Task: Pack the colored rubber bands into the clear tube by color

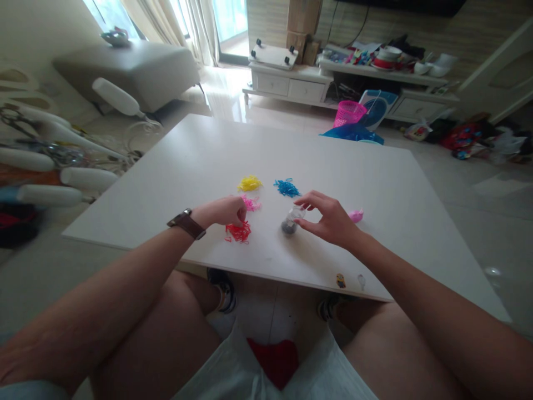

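Pinching the clear jar (290,223), the right hand (328,218) could topple it by loosening; I cannot tell whether the left hand (228,211) pinches red strips (239,233) beneath.

Left hand (228,211) hides part of pink strips (252,204); its pinch unreadable. Pink item (357,215) partly behind right hand (328,218). Clear jar (296,213): dark contents (288,227) too blurred. Black screen (410,5) cut off, upper right.
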A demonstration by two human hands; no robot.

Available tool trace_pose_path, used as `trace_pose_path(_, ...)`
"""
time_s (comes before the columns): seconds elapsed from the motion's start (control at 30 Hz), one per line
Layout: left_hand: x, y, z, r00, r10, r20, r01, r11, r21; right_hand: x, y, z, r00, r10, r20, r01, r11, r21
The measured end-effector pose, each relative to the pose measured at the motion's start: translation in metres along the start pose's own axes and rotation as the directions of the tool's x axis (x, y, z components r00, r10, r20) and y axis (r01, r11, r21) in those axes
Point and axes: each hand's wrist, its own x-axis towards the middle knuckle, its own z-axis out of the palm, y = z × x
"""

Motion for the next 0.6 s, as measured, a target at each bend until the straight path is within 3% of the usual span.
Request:
trace_pose_path(0.37, -0.006, 0.004, -0.017, 0.996, 0.069, -0.062, -0.08, 0.978, -0.195, -0.002, 0.003, 0.018, 0.993, 0.075, 0.094, -0.087, 0.988, 0.124)
trace_pose_path(0.6, -0.012, 0.024, -0.021, 0.984, 0.042, -0.174, -0.102, 0.931, -0.35, -0.001, 0.001, 0.021, 0.996, 0.074, 0.056, -0.08, 0.992, 0.097)
